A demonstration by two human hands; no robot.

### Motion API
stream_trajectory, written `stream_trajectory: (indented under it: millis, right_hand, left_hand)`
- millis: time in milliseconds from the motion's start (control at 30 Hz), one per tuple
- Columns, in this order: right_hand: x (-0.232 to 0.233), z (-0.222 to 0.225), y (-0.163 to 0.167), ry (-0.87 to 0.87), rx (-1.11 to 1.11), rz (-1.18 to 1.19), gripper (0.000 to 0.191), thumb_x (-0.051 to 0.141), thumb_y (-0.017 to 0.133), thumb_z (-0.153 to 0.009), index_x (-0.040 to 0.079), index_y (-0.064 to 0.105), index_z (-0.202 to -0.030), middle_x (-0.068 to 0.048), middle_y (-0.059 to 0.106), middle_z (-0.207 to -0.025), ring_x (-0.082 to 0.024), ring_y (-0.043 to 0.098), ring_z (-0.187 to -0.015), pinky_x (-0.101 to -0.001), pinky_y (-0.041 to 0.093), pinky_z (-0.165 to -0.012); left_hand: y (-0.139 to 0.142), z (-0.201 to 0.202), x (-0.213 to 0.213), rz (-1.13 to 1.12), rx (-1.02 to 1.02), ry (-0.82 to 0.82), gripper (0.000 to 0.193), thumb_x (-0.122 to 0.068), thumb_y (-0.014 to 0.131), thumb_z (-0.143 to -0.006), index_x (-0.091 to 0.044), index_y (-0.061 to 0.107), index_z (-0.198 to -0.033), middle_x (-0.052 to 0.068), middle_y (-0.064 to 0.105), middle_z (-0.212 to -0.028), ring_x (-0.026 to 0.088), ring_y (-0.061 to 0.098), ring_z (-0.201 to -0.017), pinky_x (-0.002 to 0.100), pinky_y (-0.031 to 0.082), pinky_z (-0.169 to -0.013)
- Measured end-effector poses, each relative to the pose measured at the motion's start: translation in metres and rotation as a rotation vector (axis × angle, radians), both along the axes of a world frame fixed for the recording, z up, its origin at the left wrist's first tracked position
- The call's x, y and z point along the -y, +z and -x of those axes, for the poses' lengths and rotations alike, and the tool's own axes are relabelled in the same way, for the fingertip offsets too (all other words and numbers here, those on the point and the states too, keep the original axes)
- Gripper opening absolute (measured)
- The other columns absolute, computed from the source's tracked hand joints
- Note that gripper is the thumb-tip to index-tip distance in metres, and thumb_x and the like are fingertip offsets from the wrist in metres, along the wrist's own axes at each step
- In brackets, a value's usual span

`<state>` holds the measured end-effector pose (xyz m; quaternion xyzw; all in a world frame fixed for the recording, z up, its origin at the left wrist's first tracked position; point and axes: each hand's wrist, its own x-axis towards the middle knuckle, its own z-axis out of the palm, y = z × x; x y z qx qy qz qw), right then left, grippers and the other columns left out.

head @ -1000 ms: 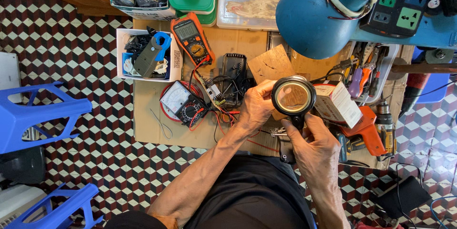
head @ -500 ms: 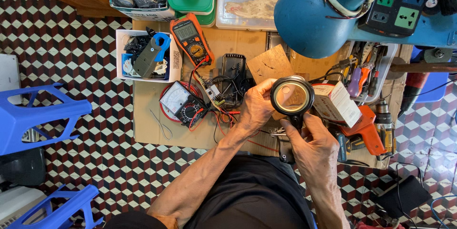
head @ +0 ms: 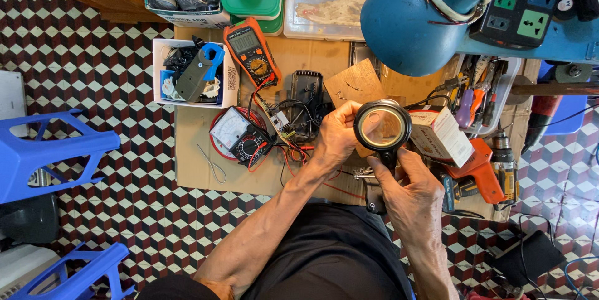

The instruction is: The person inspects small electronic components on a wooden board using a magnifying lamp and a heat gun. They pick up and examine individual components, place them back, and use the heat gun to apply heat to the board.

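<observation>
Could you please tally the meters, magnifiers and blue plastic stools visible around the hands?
Meters: 2, an orange digital multimeter and a round analogue meter
Magnifying glass: 1, held by the right hand
Blue stools: 2
Total: 5

Just right of the right hand (head: pixel 412 194), touching the magnifier it holds, lies a small white carton (head: pixel 440 135) with red and dark print, tilted. Up and left of the left hand (head: pixel 337 135) an orange multimeter (head: pixel 251 50) shows a grey rectangular screen (head: pixel 244 40). Further left stands an open white cardboard box (head: pixel 228 82) with a square black code label on its side. Left of the left hand lies a round meter with a pale dial face (head: pixel 229 128).
</observation>
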<state>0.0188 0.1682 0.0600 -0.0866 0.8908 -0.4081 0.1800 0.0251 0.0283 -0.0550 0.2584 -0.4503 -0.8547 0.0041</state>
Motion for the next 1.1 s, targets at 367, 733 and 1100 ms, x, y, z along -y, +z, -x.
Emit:
stream_trajectory:
  millis: [367, 733, 1100]
  right_hand:
    - [0.001, -0.001, -0.002, -0.003, 0.015, -0.019, 0.023, 0.018, 0.079, -0.088, 0.005, 0.073, -0.106, 0.0, 0.054, -0.071, -0.009, 0.047, -0.06, -0.0274, 0.041, -0.052]
    - [0.001, -0.001, -0.002, -0.005, 0.038, -0.018, 0.018, 0.018, 0.078, -0.09, 0.004, 0.071, -0.098, 0.001, 0.054, -0.072, -0.008, 0.047, -0.061, -0.0271, 0.042, -0.052]
    - [0.003, 0.0, 0.001, 0.011, 0.024, -0.02, 0.02, 0.018, 0.077, -0.089, 0.005, 0.072, -0.104, 0.0, 0.054, -0.072, -0.009, 0.048, -0.061, -0.0274, 0.043, -0.053]
  left_hand:
    - [-0.021, -0.003, 0.006, -0.346, 0.03, 0.042, 0.031, -0.007, 0.073, -0.093, 0.0, 0.064, -0.122, 0.008, 0.072, -0.108, 0.01, 0.067, -0.094, 0.022, 0.055, -0.083]
    - [-0.011, -0.005, 0.003, -0.389, 0.09, 0.057, 0.032, -0.011, 0.06, -0.099, 0.004, 0.064, -0.127, 0.01, 0.073, -0.116, 0.015, 0.071, -0.104, 0.03, 0.059, -0.094]
    - [-0.008, -0.007, 0.004, -0.376, 0.08, 0.051, 0.031, -0.01, 0.063, -0.1, 0.006, 0.064, -0.126, 0.014, 0.072, -0.115, 0.018, 0.072, -0.103, 0.032, 0.06, -0.093]
